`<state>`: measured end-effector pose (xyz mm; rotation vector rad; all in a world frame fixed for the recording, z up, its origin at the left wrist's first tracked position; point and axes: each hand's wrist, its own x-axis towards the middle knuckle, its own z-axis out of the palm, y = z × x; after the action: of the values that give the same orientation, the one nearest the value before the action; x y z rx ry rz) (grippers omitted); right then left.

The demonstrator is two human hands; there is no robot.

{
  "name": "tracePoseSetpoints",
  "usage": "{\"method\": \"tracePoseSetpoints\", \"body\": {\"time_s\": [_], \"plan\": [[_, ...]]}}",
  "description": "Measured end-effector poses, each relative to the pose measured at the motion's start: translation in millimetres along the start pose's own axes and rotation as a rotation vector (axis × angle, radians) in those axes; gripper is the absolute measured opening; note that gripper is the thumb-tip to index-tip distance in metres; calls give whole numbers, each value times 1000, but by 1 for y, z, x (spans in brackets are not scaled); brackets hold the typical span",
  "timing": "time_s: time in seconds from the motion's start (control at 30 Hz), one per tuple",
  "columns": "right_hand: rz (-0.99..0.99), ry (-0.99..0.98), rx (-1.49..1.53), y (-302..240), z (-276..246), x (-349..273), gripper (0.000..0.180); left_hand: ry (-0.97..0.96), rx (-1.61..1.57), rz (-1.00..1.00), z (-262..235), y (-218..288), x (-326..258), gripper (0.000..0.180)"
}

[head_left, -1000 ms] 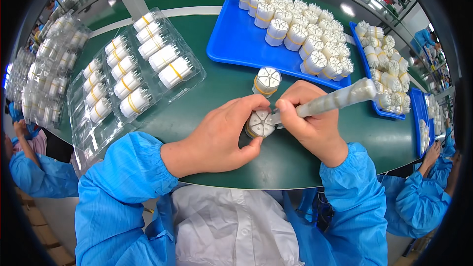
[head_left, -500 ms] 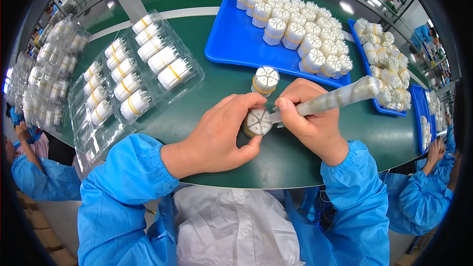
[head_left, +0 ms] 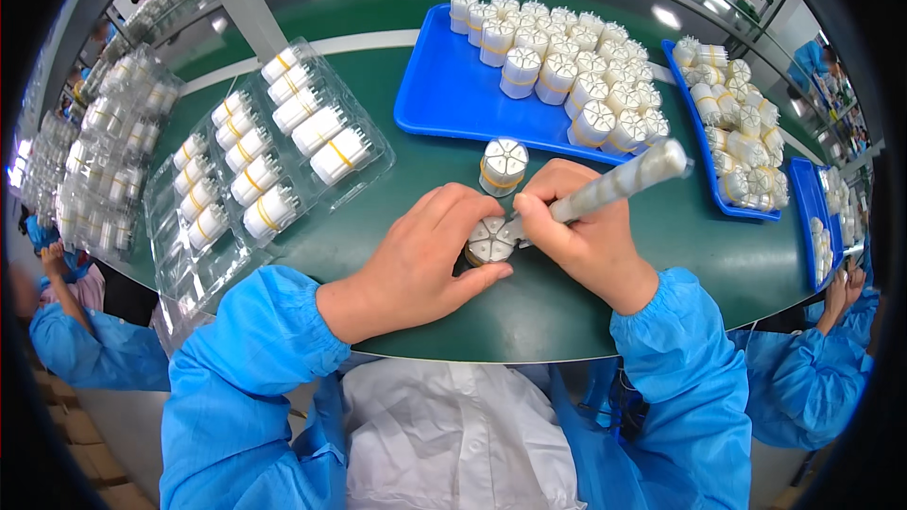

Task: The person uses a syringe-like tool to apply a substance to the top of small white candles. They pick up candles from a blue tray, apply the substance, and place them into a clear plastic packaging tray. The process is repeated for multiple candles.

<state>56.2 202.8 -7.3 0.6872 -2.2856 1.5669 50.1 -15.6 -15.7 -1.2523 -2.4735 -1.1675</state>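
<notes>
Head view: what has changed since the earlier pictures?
The pale tool in the right grip has swung its rear end leftward, and the view shifted slightly. Nothing was taken up or released; the left grip holds the same white cylinder. Another cylinder stands beyond, unmoved.

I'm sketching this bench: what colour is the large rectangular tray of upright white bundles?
Bright blue; the plastic tray shows best in the head view.

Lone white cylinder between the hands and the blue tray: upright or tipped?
The cylinder is upright: its segmented top faces up, above the yellow band around its side.
</notes>
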Motion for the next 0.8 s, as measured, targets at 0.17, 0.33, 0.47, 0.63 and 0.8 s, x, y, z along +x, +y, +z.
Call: {"method": "tracePoseSetpoints", "body": {"time_s": [0.17, 0.33, 0.47, 0.63, 0.8], "plan": [[85, 236, 43, 0, -14, 8, 13, 131, 234, -21, -22, -8, -4, 49], [-14, 218, -17, 1, -13, 9, 13, 174, 502, -93, -41, -15, -2, 52], [-1, 244, -47, -1, -13, 10, 13, 170, 502, 83, -35, 0, 30, 55], [51, 273, -56, 1, -20, 13, 14, 37, 442, 146, -6, 6, 59, 53], [21, 255, -62, 3, -25, 12, 14, -119, 257, -20, -10, 19, 50, 67]]}}
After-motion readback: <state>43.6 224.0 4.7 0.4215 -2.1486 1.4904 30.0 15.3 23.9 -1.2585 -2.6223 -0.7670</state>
